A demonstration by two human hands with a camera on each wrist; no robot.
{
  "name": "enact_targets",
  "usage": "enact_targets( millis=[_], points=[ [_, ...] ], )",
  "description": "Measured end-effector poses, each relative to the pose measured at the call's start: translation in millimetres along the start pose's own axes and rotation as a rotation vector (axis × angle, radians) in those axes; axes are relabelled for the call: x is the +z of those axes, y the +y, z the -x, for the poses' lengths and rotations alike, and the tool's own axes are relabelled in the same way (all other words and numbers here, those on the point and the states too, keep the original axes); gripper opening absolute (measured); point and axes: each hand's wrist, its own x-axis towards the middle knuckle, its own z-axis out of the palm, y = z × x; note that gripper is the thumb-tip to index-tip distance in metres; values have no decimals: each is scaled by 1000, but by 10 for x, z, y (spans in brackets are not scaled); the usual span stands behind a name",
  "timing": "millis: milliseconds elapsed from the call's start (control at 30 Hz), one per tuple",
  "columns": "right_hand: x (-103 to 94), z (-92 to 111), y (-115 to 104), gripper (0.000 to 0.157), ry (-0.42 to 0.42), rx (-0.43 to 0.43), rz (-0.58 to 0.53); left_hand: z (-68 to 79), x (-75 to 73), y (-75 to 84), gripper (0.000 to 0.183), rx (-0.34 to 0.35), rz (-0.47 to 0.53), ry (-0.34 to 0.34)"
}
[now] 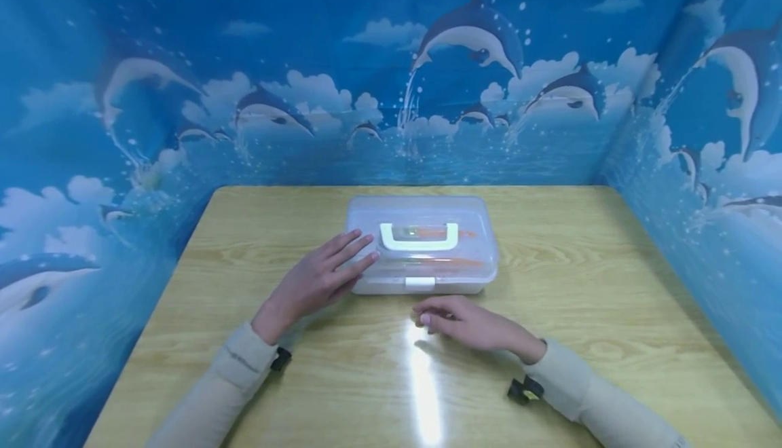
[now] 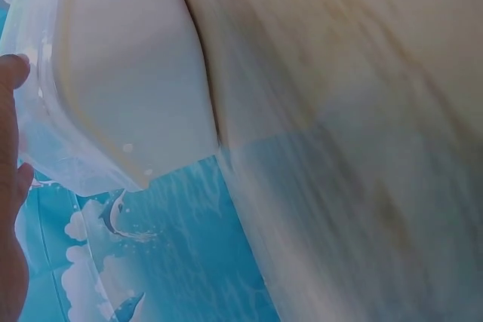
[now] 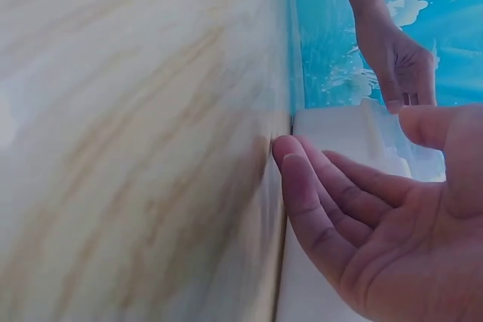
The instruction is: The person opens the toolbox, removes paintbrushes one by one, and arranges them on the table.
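Observation:
A translucent plastic storage box with a white carry handle and a white front latch stands on the table, its lid down. Orange-handled items show faintly through the lid. My left hand reaches to the box's left front corner, fingers extended over the lid's edge. In the left wrist view its fingertips lie right at the lid rim. My right hand is just in front of the box near the latch, fingers loosely bent and palm facing inward, with nothing in it.
The wood-grain table extends on both sides of the box. A blue curtain printed with dolphins hangs behind the table and along its sides. Each sleeve carries a small black wrist device. A bright light reflection lies on the tabletop in front.

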Motion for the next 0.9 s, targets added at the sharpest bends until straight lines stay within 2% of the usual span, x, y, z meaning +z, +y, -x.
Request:
enact_targets(
  millis=[167, 467, 700, 900],
  points=[
    [-5, -18, 14, 47, 19, 42, -43, 3, 20, 2, 65, -7, -10, -1],
    [-16, -63, 43, 47, 53, 105, -245, 14, 31, -5, 68, -7, 4, 17],
    [-19, -116, 76, 53, 90, 179, -357, 26, 19, -11, 56, -2, 8, 26],
    [-22, -145, 93, 56, 82, 189, -455, 17, 30, -28, 52, 4, 14, 34]
  ],
)
